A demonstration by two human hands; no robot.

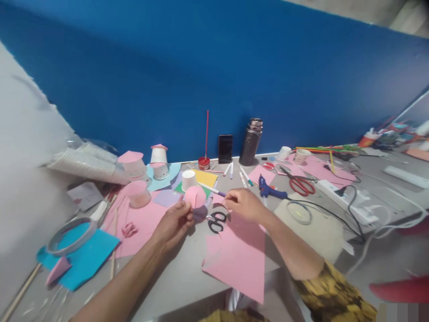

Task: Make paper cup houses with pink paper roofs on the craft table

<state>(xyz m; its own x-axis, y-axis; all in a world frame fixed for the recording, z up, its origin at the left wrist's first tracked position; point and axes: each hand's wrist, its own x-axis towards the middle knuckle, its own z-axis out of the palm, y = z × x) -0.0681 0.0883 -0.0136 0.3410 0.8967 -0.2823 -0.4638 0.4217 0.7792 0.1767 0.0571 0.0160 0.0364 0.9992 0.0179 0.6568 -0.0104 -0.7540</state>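
Note:
Between the thumb and fingers of my left hand [176, 223] is a small pink paper circle [195, 197], with a line running in from its lower edge. My right hand [244, 203] has its fingertips drawn together beside the end of a marker [211, 189]. A thin curved strip shows just under those fingertips; what they grip is too blurred to make out. Black-handled scissors [217, 222] lie between my hands, partly over a pink sheet [237, 259]. Behind the circle a white paper cup [189, 180] stands upside down.
Cups with pink paper tops [158, 158] stand at the back left, near stacked cups [89, 163]. A dark flask [251, 143] and phone [225, 149] are by the blue wall. Rightward lie a blue glue gun [271, 190], red-handled scissors [301, 185] and a power strip [346, 201] with cords.

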